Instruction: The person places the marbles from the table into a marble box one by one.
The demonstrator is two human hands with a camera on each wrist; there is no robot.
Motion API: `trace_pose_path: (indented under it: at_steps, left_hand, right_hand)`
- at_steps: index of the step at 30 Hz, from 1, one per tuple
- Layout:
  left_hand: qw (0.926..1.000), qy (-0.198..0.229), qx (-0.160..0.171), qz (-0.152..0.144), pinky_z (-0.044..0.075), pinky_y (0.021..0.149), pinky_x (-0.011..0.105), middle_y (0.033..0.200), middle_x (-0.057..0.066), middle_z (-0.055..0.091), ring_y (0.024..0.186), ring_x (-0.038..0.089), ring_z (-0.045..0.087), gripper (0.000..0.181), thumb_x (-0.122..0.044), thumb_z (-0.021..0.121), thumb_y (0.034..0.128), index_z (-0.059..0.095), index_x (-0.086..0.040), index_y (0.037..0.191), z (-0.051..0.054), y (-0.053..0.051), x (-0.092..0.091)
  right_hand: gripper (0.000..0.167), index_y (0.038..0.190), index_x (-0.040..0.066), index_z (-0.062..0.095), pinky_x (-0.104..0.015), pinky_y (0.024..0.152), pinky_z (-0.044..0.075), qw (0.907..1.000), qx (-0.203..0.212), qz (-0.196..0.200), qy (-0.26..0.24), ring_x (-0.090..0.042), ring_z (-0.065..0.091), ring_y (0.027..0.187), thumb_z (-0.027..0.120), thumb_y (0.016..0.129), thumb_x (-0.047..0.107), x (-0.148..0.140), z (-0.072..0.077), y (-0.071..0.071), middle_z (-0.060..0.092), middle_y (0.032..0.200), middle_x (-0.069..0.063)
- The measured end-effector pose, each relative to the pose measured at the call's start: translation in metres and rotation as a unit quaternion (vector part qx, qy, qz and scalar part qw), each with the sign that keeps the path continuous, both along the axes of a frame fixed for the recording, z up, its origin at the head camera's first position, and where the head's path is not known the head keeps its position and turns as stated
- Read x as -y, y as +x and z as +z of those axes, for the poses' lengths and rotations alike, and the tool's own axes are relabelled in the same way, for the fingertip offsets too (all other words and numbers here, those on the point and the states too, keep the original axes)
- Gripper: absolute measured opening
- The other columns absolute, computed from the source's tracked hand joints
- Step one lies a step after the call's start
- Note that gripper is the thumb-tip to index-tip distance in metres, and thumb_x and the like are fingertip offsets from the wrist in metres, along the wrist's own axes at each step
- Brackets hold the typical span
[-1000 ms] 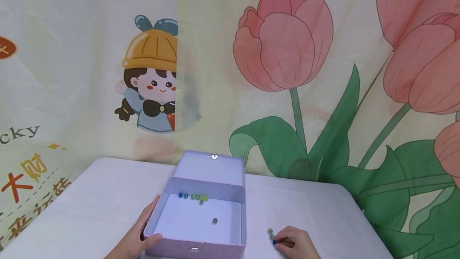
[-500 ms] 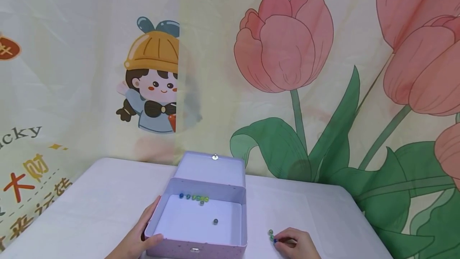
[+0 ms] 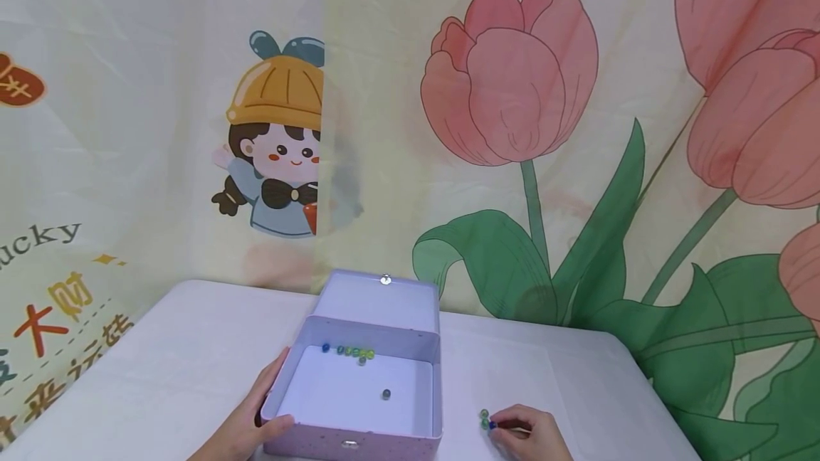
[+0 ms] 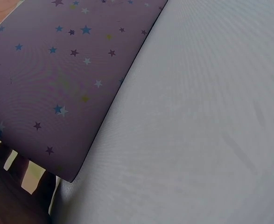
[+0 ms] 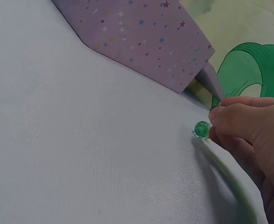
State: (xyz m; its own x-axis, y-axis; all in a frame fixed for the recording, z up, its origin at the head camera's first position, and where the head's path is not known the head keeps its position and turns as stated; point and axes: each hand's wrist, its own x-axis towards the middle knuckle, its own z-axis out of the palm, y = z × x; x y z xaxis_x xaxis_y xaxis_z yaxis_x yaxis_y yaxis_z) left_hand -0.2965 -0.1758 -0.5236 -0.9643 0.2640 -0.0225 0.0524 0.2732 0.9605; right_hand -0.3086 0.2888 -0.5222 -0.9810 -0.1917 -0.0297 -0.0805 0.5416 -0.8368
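Observation:
A lilac box (image 3: pixel 352 440) with its lid (image 3: pixel 381 297) raised stands on the white table in the head view. My left hand (image 3: pixel 246 418) grips its left front corner, thumb over the front rim, fingers along the side. Inside lie a row of blue, green and yellow marbles (image 3: pixel 355 352) by the back wall and a lone dark marble (image 3: pixel 386 394). Right of the box, my right hand (image 3: pixel 534 432) pinches a dark blue marble (image 3: pixel 492 425) at table height. Two green marbles (image 3: pixel 484 414) sit beside those fingertips; one green marble (image 5: pixel 202 129) shows in the right wrist view.
White cloth covers the table (image 3: pixel 192 347). Behind it hangs a curtain (image 3: pixel 378 126) printed with tulips and a cartoon child. Small stars decorate the box's outer walls in both wrist views. A pale green streak (image 5: pixel 225 172) runs below the marble; its nature is unclear.
The head view has shifted slightly, so everything sits a little further right. In the box, the second marble in the row has rolled right, away from the leftmost blue one. Both hands keep their places.

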Motion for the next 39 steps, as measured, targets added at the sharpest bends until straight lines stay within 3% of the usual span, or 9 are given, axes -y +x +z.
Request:
trace_pose_path:
  at_steps: [6,12,16,21,25,29,32,36,39]
  left_hand:
    - [1.0,0.0,-0.003,0.001,0.01,0.099,0.076,0.159,0.014,-0.008,0.141,0.047,0.0,0.087,-0.029,0.057,0.0917,-0.005,-0.03,0.153,0.0,0.0,0.0]
    - [0.9994,0.007,-0.033,0.0,0.006,0.099,0.076,0.158,0.016,-0.006,0.141,0.046,-0.001,0.088,-0.025,0.058,0.0904,-0.004,-0.024,0.154,-0.002,0.001,0.001]
    - [0.9986,0.022,-0.047,-0.007,0.01,0.1,0.074,0.158,0.018,-0.003,0.141,0.046,0.0,0.088,-0.021,0.059,0.09,-0.001,-0.02,0.154,-0.005,0.001,-0.004]
    - [0.9985,0.034,-0.043,-0.002,0.017,0.102,0.071,0.157,0.017,0.0,0.14,0.045,0.005,0.087,-0.02,0.06,0.0895,0.002,-0.018,0.154,-0.005,0.004,-0.004]
    - [0.998,0.026,-0.057,0.006,0.021,0.104,0.066,0.157,0.015,0.002,0.14,0.042,0.008,0.087,-0.019,0.061,0.0887,0.004,-0.019,0.154,-0.002,0.005,0.0]
    - [0.9962,0.004,-0.086,0.007,0.033,0.104,0.042,0.157,0.015,0.007,0.14,0.025,0.016,0.085,-0.017,0.06,0.0883,0.006,-0.019,0.154,-0.002,0.003,0.0]
    - [0.9963,0.011,-0.085,0.004,0.033,0.103,0.04,0.157,0.015,0.007,0.14,0.025,0.017,0.084,-0.015,0.059,0.0892,0.006,-0.019,0.154,-0.004,0.003,0.0]
    - [0.997,0.039,-0.067,-0.003,0.03,0.104,0.053,0.156,0.017,0.004,0.139,0.041,0.01,0.084,-0.014,0.058,0.0905,0.004,-0.018,0.154,-0.004,0.004,0.001]
    - [0.9966,0.049,-0.066,-0.008,0.036,0.102,0.039,0.156,0.018,0.003,0.138,0.039,0.012,0.084,-0.012,0.058,0.0906,0.003,-0.017,0.154,-0.005,0.004,0.002]
  right_hand:
    - [0.02,0.096,0.008,0.073,-0.023,0.071,0.054,0.9999,-0.002,0.008,-0.014,-0.015,0.065,0.085,0.076,0.079,0.017,0.002,0.0,-0.001,0.07,0.093,-0.004]
    - [0.022,0.097,0.007,0.072,-0.023,0.073,0.055,0.9994,0.001,0.023,-0.026,-0.012,0.065,0.085,0.076,0.079,0.019,0.004,0.002,-0.002,0.07,0.094,-0.005]
    - [0.023,0.098,0.006,0.072,-0.024,0.074,0.055,0.9994,0.003,0.028,-0.022,-0.01,0.066,0.085,0.076,0.08,0.019,0.003,0.012,0.003,0.07,0.095,-0.006]
    - [0.024,0.099,0.005,0.072,-0.024,0.075,0.055,0.9985,-0.011,0.052,-0.017,-0.009,0.065,0.084,0.074,0.081,0.021,0.011,0.032,0.001,0.069,0.095,-0.007]
    - [0.024,0.099,0.004,0.072,-0.024,0.075,0.055,0.9945,-0.035,0.098,-0.016,-0.009,0.065,0.086,0.073,0.082,0.021,0.031,0.049,-0.009,0.068,0.097,-0.006]
    - [0.019,0.098,0.007,0.073,-0.025,0.075,0.055,0.9875,-0.053,0.148,-0.007,-0.008,0.065,0.087,0.072,0.084,0.021,0.052,0.067,-0.023,0.068,0.098,-0.006]
    - [0.017,0.098,0.008,0.073,-0.024,0.076,0.054,0.9819,-0.064,0.178,0.007,-0.008,0.065,0.087,0.071,0.085,0.018,0.07,0.078,-0.037,0.069,0.098,-0.005]
    - [0.015,0.097,0.01,0.074,-0.021,0.076,0.053,0.9728,-0.086,0.212,0.037,-0.007,0.064,0.086,0.072,0.084,0.016,0.097,0.085,-0.058,0.07,0.095,-0.002]
    - [0.014,0.096,0.011,0.075,-0.019,0.077,0.052,0.9648,-0.102,0.233,0.067,-0.004,0.063,0.086,0.073,0.083,0.017,0.118,0.085,-0.075,0.07,0.092,0.002]
